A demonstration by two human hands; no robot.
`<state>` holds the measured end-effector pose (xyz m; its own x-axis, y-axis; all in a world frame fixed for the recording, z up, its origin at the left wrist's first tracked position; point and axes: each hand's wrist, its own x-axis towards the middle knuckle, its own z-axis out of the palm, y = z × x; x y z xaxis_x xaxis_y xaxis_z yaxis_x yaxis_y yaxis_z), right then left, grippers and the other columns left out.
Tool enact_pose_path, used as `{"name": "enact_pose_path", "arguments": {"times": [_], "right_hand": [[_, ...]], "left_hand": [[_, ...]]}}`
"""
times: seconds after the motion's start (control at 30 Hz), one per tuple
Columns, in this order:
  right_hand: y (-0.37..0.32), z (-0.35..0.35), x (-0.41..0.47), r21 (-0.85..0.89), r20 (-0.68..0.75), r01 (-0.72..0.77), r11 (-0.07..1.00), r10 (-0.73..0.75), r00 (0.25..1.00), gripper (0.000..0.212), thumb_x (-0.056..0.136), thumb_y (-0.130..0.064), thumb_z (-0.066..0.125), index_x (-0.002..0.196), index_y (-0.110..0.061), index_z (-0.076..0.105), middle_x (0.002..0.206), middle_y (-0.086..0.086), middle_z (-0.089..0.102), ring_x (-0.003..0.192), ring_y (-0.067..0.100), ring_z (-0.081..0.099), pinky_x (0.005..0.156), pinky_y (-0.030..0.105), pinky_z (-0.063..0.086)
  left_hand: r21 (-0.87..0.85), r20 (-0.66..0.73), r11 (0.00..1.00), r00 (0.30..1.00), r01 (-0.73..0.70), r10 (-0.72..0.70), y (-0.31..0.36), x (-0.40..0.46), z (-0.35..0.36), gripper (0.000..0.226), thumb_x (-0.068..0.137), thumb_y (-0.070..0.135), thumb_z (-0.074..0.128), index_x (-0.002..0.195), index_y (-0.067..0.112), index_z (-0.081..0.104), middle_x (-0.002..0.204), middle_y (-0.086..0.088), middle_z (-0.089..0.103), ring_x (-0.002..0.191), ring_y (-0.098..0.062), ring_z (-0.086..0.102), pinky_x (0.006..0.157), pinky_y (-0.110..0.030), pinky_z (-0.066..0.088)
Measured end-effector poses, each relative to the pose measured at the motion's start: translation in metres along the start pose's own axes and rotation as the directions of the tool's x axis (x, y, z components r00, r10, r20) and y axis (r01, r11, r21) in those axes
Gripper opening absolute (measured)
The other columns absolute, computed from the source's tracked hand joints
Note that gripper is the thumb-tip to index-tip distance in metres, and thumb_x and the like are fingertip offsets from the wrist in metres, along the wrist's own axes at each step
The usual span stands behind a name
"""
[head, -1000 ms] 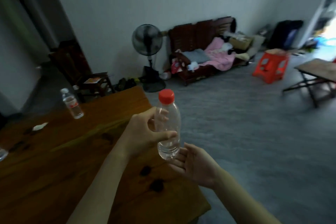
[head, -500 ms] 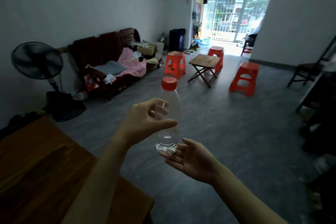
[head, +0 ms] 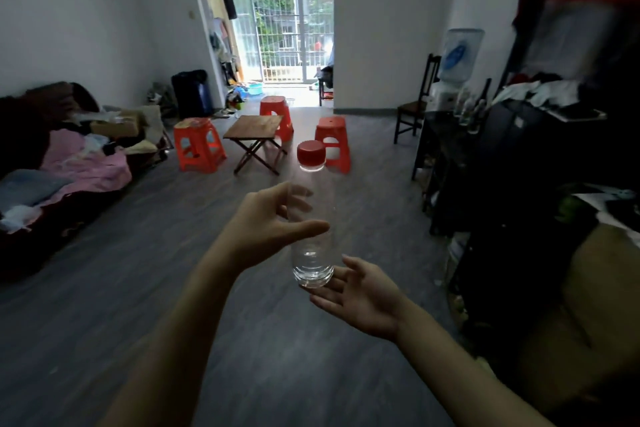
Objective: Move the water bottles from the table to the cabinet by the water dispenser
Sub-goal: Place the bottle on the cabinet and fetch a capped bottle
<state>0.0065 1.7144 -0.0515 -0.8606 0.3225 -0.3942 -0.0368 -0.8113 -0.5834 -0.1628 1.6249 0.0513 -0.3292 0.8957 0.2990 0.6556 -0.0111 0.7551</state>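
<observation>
Grey-floored living room, balcony door far behind. Left hand point(head: 266, 225) curled round an upright clear water bottle point(head: 314, 246), fingers point(head: 298, 204) and thumb clamped on its middle. Right hand point(head: 363, 295) flat, fingers straight, cupped under the base. Red cap point(head: 311, 153) above the fingers. Beyond to the right, water dispenser point(head: 456, 62) beside a dark cabinet point(head: 446, 149). Orange stools point(head: 197, 144) far left of the fingers.

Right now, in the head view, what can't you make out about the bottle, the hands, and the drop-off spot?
- Left hand grip: fingers behind the clear bottle show only blurred through it.
- Right hand: whether its fingers touch the bottle base; the base overlaps them.
- Cabinet by the water dispenser: top too dark, small and motion-blurred; free space unreadable.
- Bottles there: count unclear.
- The table: out of frame.
</observation>
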Motion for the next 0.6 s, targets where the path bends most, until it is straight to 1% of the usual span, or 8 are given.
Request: {"name": "enact_pose_path", "arguments": {"times": [0.07, 0.17, 0.23, 0.33, 0.4, 0.5, 0.6], "right_hand": [[-0.020, -0.019, -0.005, 0.012, -0.024, 0.017, 1.000, -0.017, 1.000, 0.053, 0.099, -0.032, 0.038, 0.132, 0.006, 0.053, 0.134, 0.022, 0.058, 0.124, 0.034, 0.056, 0.101, 0.042, 0.045], [-0.046, -0.043, -0.008, 0.013, -0.039, 0.039, 0.999, -0.039, 0.998, 0.055, 0.098, -0.033, 0.039, 0.133, 0.007, 0.051, 0.134, 0.024, 0.058, 0.124, 0.034, 0.056, 0.102, 0.043, 0.045], [-0.063, -0.057, -0.008, 0.027, -0.059, 0.055, 0.998, -0.053, 0.997, 0.055, 0.098, -0.033, 0.039, 0.133, 0.007, 0.051, 0.134, 0.024, 0.057, 0.125, 0.035, 0.055, 0.102, 0.042, 0.045], [-0.083, -0.073, -0.002, 0.045, -0.086, 0.069, 0.997, -0.065, 0.994, 0.055, 0.098, -0.034, 0.038, 0.134, 0.007, 0.050, 0.134, 0.024, 0.058, 0.125, 0.035, 0.055, 0.103, 0.042, 0.044], [-0.096, -0.084, 0.006, 0.051, -0.100, 0.074, 0.996, -0.069, 0.993, 0.055, 0.099, -0.034, 0.037, 0.134, 0.007, 0.050, 0.134, 0.023, 0.058, 0.125, 0.035, 0.055, 0.105, 0.042, 0.042], [-0.114, -0.097, 0.022, 0.051, -0.122, 0.091, 0.995, -0.084, 0.989, 0.055, 0.100, -0.034, 0.036, 0.134, 0.006, 0.050, 0.134, 0.022, 0.058, 0.125, 0.034, 0.056, 0.107, 0.041, 0.041], [-0.138, -0.107, 0.048, 0.064, -0.154, 0.100, 0.993, -0.089, 0.984, 0.055, 0.100, -0.035, 0.036, 0.134, 0.005, 0.050, 0.134, 0.022, 0.058, 0.125, 0.034, 0.055, 0.105, 0.041, 0.042]], "left_hand": [[-0.027, 0.028, 0.999, 0.999, -0.019, 0.019, 0.008, 0.022, 0.021, 0.053, 0.067, 0.035, 0.090, 0.114, 0.019, 0.071, 0.099, 0.006, 0.075, 0.082, 0.002, 0.070, 0.070, -0.010, 0.052], [-0.062, 0.059, 0.997, 0.997, -0.055, 0.058, 0.018, 0.049, 0.047, 0.063, 0.061, 0.052, 0.082, 0.114, 0.022, 0.069, 0.100, 0.010, 0.074, 0.085, 0.002, 0.070, 0.070, -0.009, 0.053], [-0.067, 0.092, 0.995, 0.993, -0.073, 0.079, 0.021, 0.067, 0.062, 0.070, 0.059, 0.058, 0.079, 0.119, 0.021, 0.068, 0.102, 0.009, 0.073, 0.088, 0.001, 0.070, 0.070, -0.010, 0.054], [-0.060, 0.132, 0.994, 0.986, -0.095, 0.102, 0.020, 0.094, 0.081, 0.073, 0.061, 0.058, 0.078, 0.122, 0.020, 0.067, 0.104, 0.009, 0.072, 0.089, 0.003, 0.069, 0.068, -0.008, 0.052], [-0.058, 0.148, 0.993, 0.983, -0.102, 0.109, 0.017, 0.114, 0.093, 0.073, 0.062, 0.058, 0.078, 0.122, 0.019, 0.067, 0.105, 0.008, 0.073, 0.088, 0.002, 0.070, 0.069, -0.008, 0.052], [-0.062, 0.161, 0.993, 0.981, -0.096, 0.105, 0.005, 0.145, 0.106, 0.066, 0.067, 0.048, 0.085, 0.123, 0.017, 0.068, 0.105, 0.007, 0.074, 0.087, 0.000, 0.070, 0.070, -0.008, 0.052], [-0.034, 0.190, 0.993, 0.975, -0.115, 0.119, -0.012, 0.187, 0.113, 0.060, 0.072, 0.040, 0.087, 0.124, 0.018, 0.068, 0.104, 0.008, 0.074, 0.085, 0.002, 0.070, 0.068, -0.009, 0.052]]}}
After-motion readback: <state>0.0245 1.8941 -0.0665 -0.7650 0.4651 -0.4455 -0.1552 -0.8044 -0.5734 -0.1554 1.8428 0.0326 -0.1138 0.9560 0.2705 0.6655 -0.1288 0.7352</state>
